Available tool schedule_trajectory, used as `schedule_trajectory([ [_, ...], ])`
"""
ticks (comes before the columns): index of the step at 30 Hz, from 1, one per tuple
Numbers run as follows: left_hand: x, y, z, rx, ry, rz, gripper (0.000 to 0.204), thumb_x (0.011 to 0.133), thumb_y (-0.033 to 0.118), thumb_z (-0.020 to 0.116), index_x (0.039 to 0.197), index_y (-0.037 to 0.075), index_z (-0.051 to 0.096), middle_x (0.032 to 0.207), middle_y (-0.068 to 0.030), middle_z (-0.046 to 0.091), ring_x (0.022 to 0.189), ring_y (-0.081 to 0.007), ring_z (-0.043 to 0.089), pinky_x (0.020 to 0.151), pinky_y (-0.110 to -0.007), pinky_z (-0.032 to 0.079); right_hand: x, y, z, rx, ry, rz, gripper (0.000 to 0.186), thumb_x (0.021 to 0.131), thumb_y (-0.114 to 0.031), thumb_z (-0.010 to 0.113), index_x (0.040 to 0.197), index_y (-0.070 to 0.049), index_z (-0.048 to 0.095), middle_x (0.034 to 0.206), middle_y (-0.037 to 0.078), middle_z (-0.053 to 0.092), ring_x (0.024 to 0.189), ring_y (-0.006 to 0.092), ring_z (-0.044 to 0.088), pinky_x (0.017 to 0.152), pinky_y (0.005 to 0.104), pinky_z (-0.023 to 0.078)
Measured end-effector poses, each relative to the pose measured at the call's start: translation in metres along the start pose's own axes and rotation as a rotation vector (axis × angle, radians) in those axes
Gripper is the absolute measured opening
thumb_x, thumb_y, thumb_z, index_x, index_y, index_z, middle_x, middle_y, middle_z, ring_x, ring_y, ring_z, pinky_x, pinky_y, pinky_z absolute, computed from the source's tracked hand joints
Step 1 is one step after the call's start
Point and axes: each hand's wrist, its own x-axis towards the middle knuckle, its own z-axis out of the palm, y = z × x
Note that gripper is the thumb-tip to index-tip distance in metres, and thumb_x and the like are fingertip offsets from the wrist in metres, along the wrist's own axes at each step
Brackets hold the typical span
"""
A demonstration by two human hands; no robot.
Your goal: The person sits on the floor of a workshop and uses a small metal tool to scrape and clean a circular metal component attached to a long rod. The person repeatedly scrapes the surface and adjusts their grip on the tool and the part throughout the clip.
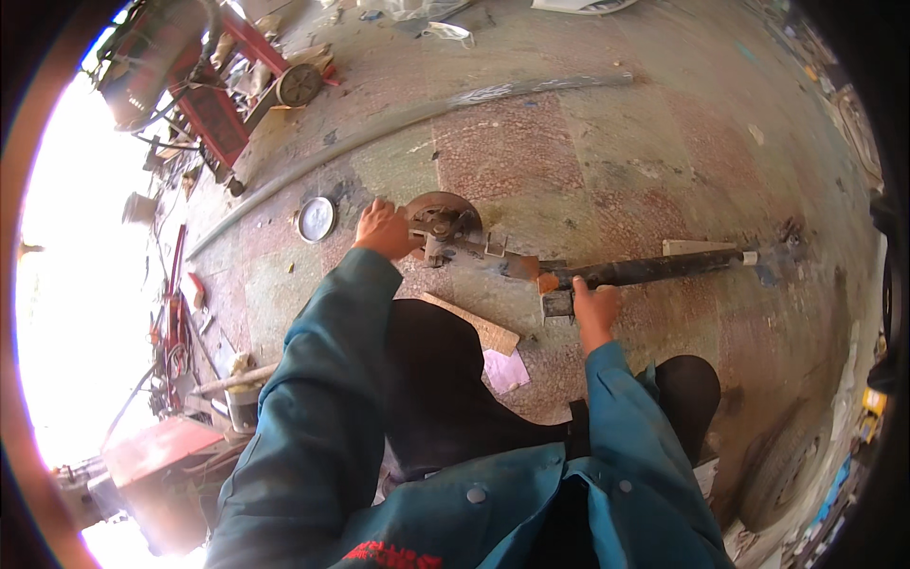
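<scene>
A manual pipe bender lies on the tiled floor, with a round rusty wheel [443, 214] at its left end and a long black handle [654, 269] running to the right. My left hand [384, 230] grips the tool right beside the wheel. My right hand [593, 308] is closed on a short metal piece [557, 302] just below the handle's orange joint [547, 282]. Both arms wear teal sleeves, and my dark-trousered knees sit below the tool.
A round gauge [316, 219] lies left of the wheel. A long grey pipe [408, 119] curves across the floor behind. A wooden board [479, 325] and pink paper [505, 370] lie by my knee. Red machinery [209, 85] stands top left, scrap and tools [180, 332] along the left.
</scene>
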Motion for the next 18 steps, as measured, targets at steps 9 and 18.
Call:
schedule_trajectory([
  [9,0.006,-0.018,0.034,-0.02,-0.014,0.128,0.089,0.09,0.065,0.086,0.145,-0.001,0.064,0.145,-0.0224,0.064,0.141,-0.0429,0.056,0.122,-0.053,0.046,-0.01,0.009,0.011,0.098,-0.325,0.238,0.118,0.097,-0.079,0.074,0.174,0.003,0.038,0.176,0.031,0.041,0.157,0.0523,0.048,0.126,0.0674,0.051],
  [18,0.021,-0.004,0.032,0.054,-0.123,0.07,0.09,0.098,0.075,0.072,0.156,0.007,0.062,0.148,-0.016,0.068,0.146,-0.0395,0.055,0.118,-0.058,0.043,-0.027,-0.016,0.017,0.221,-0.238,0.42,0.11,0.102,-0.075,0.072,0.176,-0.003,0.036,0.182,0.024,0.035,0.162,0.0485,0.042,0.132,0.0684,0.048],
])
